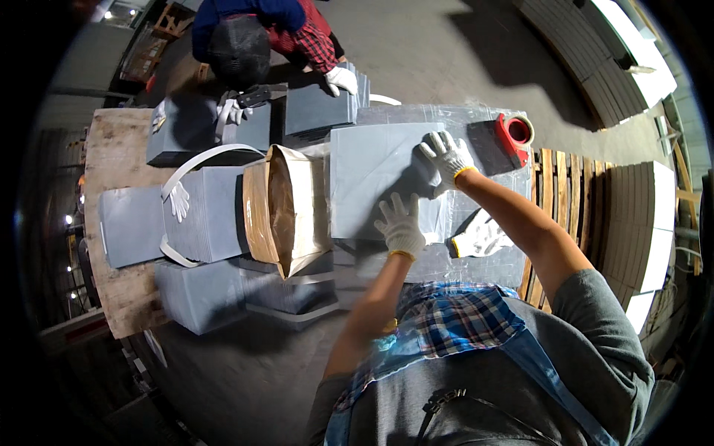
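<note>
Both my hands wear white knitted gloves with yellow cuffs. My left hand rests with spread fingers on the near edge of a flat grey square stack, which looks like sheets or panels. Farther off, my right hand lies on the stack's right part, its fingers stretched out and apart. Neither hand holds anything. Just left of the stack stands a brown paper bag with its mouth gaping. A loose white glove lies to the right, below my right forearm.
A red tape dispenser sits at the table's far right corner. Several grey stacks, some with white straps, cover the wooden board at left. Across from me a co-worker bends over more grey stacks. Pale stacks stand beyond a slatted pallet.
</note>
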`<state>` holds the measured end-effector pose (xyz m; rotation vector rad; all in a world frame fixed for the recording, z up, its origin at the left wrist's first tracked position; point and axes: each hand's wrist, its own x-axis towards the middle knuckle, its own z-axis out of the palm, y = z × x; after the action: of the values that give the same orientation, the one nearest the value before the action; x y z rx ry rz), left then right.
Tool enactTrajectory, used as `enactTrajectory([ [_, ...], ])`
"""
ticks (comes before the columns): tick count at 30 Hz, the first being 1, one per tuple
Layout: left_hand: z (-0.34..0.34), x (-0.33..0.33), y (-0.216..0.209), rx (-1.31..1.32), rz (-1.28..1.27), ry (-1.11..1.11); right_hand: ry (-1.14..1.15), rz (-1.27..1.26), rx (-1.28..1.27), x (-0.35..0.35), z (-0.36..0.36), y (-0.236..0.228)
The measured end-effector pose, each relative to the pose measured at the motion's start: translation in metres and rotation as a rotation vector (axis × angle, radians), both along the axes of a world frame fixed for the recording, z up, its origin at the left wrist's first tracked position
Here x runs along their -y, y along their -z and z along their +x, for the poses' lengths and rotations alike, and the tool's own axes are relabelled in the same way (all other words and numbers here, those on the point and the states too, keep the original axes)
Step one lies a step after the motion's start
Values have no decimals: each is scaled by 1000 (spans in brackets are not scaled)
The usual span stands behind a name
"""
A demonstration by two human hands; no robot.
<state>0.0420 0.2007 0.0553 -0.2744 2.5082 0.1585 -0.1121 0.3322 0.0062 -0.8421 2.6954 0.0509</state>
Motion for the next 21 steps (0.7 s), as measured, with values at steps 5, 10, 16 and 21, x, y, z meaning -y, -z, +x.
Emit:
enactTrajectory([
  [5, 14, 8, 27, -71, -14, 33, -22, -61, -5, 2, 2, -1],
  [10, 2, 3, 16, -23, -9, 49, -4, -90, -15, -7, -1, 1],
  [16, 13, 10, 31, -76, -40, 21, -49, -33, 41, 5, -1, -7],
  [21, 2, 6, 4, -65, 89, -13, -36, -39, -10, -8, -8, -2],
])
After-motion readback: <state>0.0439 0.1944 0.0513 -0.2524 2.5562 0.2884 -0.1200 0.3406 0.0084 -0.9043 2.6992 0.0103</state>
